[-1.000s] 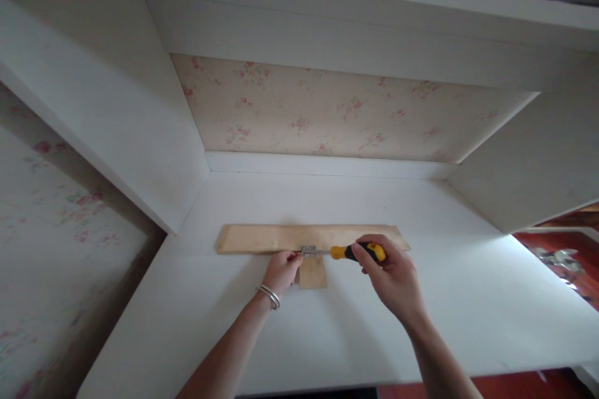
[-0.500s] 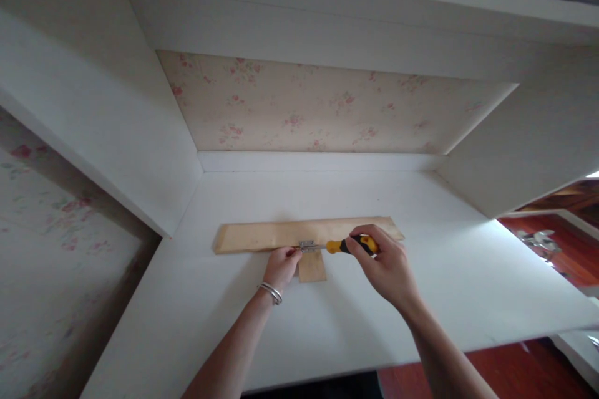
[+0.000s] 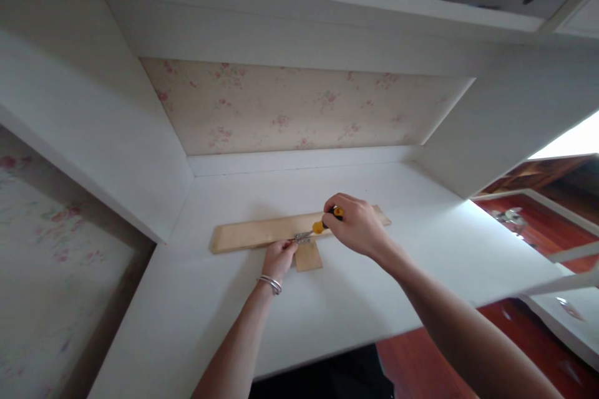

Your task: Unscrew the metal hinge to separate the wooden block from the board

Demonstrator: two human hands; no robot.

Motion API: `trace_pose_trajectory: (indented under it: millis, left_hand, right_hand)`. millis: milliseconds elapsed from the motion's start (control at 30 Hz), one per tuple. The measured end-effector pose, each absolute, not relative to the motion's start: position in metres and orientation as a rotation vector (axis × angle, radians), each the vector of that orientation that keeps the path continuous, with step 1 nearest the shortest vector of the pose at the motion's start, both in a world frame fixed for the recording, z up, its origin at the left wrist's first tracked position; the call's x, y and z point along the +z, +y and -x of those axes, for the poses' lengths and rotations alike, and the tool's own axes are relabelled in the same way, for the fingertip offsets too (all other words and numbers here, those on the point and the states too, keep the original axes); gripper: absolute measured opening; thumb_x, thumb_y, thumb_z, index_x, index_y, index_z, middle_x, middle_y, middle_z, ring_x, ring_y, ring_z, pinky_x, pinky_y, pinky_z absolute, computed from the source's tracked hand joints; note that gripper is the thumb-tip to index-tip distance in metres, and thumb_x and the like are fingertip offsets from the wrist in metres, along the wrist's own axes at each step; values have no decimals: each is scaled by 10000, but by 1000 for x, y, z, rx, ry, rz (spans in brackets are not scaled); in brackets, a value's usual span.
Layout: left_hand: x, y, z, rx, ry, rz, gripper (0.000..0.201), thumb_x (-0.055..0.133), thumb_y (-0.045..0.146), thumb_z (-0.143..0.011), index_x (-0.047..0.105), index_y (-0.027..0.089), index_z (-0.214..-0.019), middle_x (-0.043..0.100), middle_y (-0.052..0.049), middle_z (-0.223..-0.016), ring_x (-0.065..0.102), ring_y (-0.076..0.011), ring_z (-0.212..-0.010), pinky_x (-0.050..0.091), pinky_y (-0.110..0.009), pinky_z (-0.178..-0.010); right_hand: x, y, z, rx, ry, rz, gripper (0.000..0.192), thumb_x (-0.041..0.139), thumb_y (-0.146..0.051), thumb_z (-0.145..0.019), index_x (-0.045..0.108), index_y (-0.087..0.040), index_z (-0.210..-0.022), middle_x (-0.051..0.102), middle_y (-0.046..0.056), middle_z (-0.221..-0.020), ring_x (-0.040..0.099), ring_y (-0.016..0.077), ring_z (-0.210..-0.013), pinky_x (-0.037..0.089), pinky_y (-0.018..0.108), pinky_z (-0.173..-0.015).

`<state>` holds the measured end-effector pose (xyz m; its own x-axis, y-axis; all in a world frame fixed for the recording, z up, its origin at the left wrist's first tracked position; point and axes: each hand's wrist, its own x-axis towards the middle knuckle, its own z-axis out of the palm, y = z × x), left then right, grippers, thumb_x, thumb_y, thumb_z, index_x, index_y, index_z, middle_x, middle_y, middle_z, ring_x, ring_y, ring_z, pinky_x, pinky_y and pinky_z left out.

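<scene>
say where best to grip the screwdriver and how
Probably by its thick yellow-and-black handle, from the right, where the right hand has it: the handle slants rightward, while the thin shaft points left to the metal fitting.

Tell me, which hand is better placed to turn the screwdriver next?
Probably the right hand: it grips the screwdriver by its handle, shaft angled toward the metal fitting. The left hand is beside that fitting, away from the handle.

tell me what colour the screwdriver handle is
The screwdriver handle is yellow and black, partly hidden, in the head view.
</scene>
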<state>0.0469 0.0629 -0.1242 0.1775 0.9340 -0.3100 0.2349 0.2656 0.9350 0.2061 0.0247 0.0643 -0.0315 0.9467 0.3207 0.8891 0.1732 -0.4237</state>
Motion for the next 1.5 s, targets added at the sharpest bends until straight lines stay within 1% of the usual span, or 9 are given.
trace_pose_trajectory:
  millis: [267,433,733,967,1200,1300,1400,1500]
  left_hand:
    - [-126,62,-45,711,1311,-1150,246,596,386,-705,624,143,-691,382,67,-426,311,-65,-371,187,-216,-394]
    - [-128,62,-44,708,1332,-1186,246,596,386,-707,615,147,-655,344,73,-389,298,-67,-360,180,-215,-394]
    - [-133,62,-42,711,1305,-1183,238,604,379,-709,622,143,-683,350,78,-382,301,-65,-359,179,-211,-392]
    - [-129,62,-40,713,1269,-1175,246,610,383,-711,585,148,-643,336,83,-381,291,-54,-339,170,-208,-372]
    - [-125,60,-40,714,1255,-1142,222,616,357,-708,608,138,-676,342,82,-369,285,-55,-328,154,-210,-367]
    - [-125,59,-39,712,1257,-1158,225,609,360,-709,603,137,-677,343,82,-373,288,-54,-329,157,-206,-367]
    - [-125,59,-38,703,1257,-1171,226,604,361,-708,595,139,-667,346,79,-375,300,-57,-336,173,-201,-368]
    - [-122,58,-38,697,1247,-1171,217,592,351,-712,590,141,-659,343,78,-369,297,-60,-334,183,-200,-365]
  right_hand:
    - [55,20,-201,151,-1896,1755,81,527,-231,-749,596,-217,-711,634,-3,-766,534,138,-673,353,256,-641]
    - [56,15,-200,94,-1901,1740,88,524,-244,-751,591,-214,-702,630,-3,-768,531,134,-672,349,254,-636]
    - [60,15,-196,86,-1911,1759,99,519,-243,-742,600,-211,-696,640,5,-769,537,137,-665,340,260,-624]
    - [62,19,-195,72,-1890,1758,99,521,-246,-744,603,-213,-697,647,3,-771,529,134,-652,332,262,-604]
    - [60,20,-194,78,-1904,1769,106,510,-261,-743,603,-225,-709,655,-1,-775,534,140,-656,325,257,-596]
    - [62,28,-198,100,-1855,1849,123,511,-286,-737,620,-234,-713,656,-1,-731,523,144,-629,313,256,-572]
    - [62,40,-205,170,-1780,1960,148,510,-317,-730,631,-235,-703,632,6,-643,490,144,-569,296,256,-536]
    - [60,52,-215,229,-1730,2028,174,502,-329,-725,636,-223,-692,610,19,-607,467,141,-540,289,256,-519]
